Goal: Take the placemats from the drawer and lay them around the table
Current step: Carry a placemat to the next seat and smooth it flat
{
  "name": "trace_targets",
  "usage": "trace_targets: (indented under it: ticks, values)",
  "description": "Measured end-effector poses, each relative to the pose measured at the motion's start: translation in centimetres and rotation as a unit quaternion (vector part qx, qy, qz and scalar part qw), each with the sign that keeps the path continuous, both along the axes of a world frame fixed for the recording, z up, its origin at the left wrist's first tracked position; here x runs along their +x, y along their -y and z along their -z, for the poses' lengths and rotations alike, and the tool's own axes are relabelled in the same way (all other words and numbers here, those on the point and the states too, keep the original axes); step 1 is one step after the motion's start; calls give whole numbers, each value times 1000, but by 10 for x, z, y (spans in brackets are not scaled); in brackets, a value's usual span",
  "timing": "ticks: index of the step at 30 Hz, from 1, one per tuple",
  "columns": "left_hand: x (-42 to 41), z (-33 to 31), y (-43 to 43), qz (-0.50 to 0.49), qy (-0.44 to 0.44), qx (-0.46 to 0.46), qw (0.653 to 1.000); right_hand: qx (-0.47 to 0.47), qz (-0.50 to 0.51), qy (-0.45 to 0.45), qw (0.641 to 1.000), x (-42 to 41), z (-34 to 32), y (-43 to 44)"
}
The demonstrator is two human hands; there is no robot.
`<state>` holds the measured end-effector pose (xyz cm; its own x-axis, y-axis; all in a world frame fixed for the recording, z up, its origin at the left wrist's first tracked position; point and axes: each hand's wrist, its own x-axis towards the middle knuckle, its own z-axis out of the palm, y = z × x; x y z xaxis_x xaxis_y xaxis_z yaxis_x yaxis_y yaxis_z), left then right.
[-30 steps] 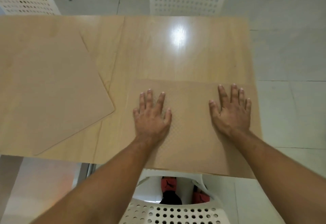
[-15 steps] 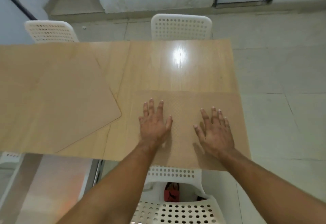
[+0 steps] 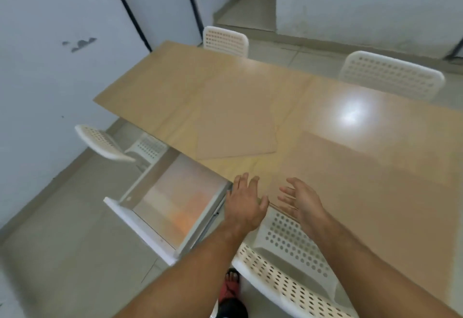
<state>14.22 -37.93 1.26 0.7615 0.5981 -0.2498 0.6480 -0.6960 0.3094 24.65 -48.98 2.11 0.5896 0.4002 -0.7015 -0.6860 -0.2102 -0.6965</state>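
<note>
Both hands lifted off the near placemat (image 3: 363,192) since earlier: left hand (image 3: 244,203) and right hand (image 3: 302,198) spread wide, empty, at worktop (image 3: 250,79) edge; open drawer (image 3: 172,200) at 9 o'clock.

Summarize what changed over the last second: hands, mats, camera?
Both hands lifted off the near placemat; left hand and right hand now hover open at the table edge. View swung left, revealing the open drawer. Both placemats, including the angled one, stayed put.
</note>
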Motion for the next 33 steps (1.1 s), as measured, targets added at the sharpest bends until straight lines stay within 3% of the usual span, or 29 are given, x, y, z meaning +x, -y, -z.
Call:
trace_targets:
  ticks: [6,11,15,27,33]
  values:
    - [-13,7,-116,7,-10,7,1000,68,36,-84,993,-26,7,-118]
    - [-7,35,-208,76,-49,-7,996,38,143,-136,980,-31,32,-199]
    - [14,55,-261,126,-64,-3,990,19,170,-148,974,-32,45,-234]
    - [41,77,-301,288,-80,108,948,22,236,-164,958,-39,50,-262]
    - [42,76,-303,313,-68,127,939,50,277,-185,941,-44,49,-265]
